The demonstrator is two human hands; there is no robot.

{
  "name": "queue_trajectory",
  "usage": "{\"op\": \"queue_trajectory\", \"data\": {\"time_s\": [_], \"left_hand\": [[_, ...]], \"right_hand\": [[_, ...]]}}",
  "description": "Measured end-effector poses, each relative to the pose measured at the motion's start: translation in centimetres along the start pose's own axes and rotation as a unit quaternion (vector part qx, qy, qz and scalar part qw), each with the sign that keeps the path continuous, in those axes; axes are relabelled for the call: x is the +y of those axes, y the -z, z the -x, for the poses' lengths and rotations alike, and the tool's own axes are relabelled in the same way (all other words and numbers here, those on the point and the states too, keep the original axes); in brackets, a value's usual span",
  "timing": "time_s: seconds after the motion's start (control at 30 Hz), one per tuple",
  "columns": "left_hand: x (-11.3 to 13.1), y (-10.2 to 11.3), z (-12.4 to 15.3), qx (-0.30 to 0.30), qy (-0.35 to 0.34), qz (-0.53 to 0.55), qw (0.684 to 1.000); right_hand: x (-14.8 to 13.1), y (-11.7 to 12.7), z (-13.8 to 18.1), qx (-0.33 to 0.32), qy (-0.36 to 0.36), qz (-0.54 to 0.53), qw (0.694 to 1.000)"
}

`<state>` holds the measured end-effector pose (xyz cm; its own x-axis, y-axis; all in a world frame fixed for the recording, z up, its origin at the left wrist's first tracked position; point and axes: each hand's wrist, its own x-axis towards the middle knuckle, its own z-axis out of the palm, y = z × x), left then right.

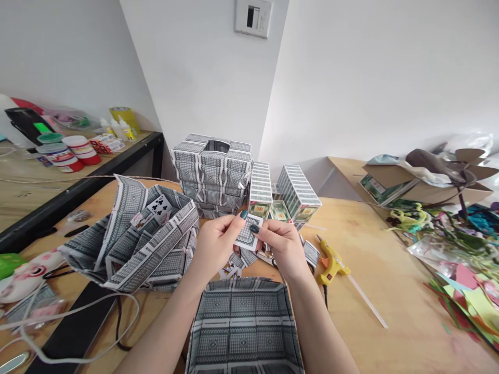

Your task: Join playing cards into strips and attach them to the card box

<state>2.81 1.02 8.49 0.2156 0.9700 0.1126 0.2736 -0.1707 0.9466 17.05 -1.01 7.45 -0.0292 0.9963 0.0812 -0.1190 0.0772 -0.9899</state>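
Note:
My left hand (pixel 218 244) and my right hand (pixel 283 246) pinch one playing card (pixel 248 232) between them, its grey patterned back facing me. They hover above an open box (pixel 244 324) built of playing cards at the near table edge. Loose cards (pixel 234 266) lie under my hands. A folded card structure (pixel 144 239) with a nine of clubs showing sits to the left. A taller card box (pixel 212 174) and two stacks of card packs (pixel 286 195) stand behind.
A yellow glue gun (pixel 331 264) with a clear glue stick (pixel 367 301) lies right of my hands. Paper scraps and pipe cleaners (pixel 460 270) and a cardboard box (pixel 424 182) crowd the right side. Paint jars (pixel 68 150) sit on the left table; cables (pixel 70 322) trail lower left.

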Motion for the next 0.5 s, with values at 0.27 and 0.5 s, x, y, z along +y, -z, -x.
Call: {"op": "queue_trajectory", "data": {"time_s": [0.27,0.5], "left_hand": [[-0.11,0.48,-0.05,-0.069,0.017,0.011,0.997],[-0.96,0.15,-0.53,-0.089,0.035,0.068,0.993]], "right_hand": [[-0.01,0.25,-0.09,0.001,0.014,0.004,1.000],[0.09,0.35,-0.19,0.013,0.008,0.018,1.000]]}}
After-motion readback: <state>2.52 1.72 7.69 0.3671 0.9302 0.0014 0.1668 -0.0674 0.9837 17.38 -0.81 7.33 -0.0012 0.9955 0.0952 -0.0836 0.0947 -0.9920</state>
